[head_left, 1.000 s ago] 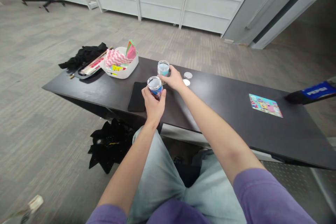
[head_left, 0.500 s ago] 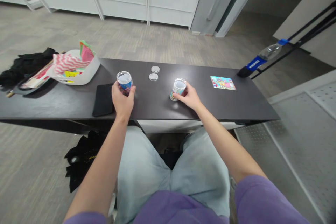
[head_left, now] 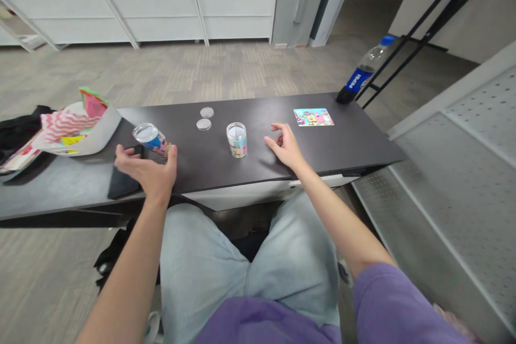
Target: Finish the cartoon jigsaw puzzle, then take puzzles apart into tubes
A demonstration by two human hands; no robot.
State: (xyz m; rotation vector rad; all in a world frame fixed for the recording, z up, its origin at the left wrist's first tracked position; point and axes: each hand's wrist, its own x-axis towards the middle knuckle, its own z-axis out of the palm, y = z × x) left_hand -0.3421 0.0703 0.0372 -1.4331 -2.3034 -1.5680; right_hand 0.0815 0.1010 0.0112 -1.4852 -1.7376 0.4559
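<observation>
My left hand (head_left: pixel 148 172) is spread open behind a clear-topped can (head_left: pixel 156 143) with a blue and pink printed wrap. The can leans to the left; my thumb is beside its lower end, and whether they touch I cannot tell. A second clear can (head_left: pixel 237 145) with a colourful cartoon wrap stands upright on the dark table (head_left: pixel 258 169). To its right, my right hand (head_left: pixel 285 146) hovers over the tabletop, fingers loosely bent and apart, holding nothing. Two round silver lids, a nearer one (head_left: pixel 203 124) and a farther one (head_left: pixel 207 112), lie behind the cans.
A cartoon card (head_left: pixel 313 117) lies at the right, with a Pepsi bottle (head_left: pixel 358 78) at the far corner. At the left are a white basket (head_left: pixel 91 137) of packets and cloth, and a black flat item (head_left: pixel 122 180). White cabinets (head_left: pixel 149 0) stand beyond.
My right hand has let go of its can and moved right, away from it. My left hand's fingers have opened, and its can now leans left. The view has shifted to the right.
</observation>
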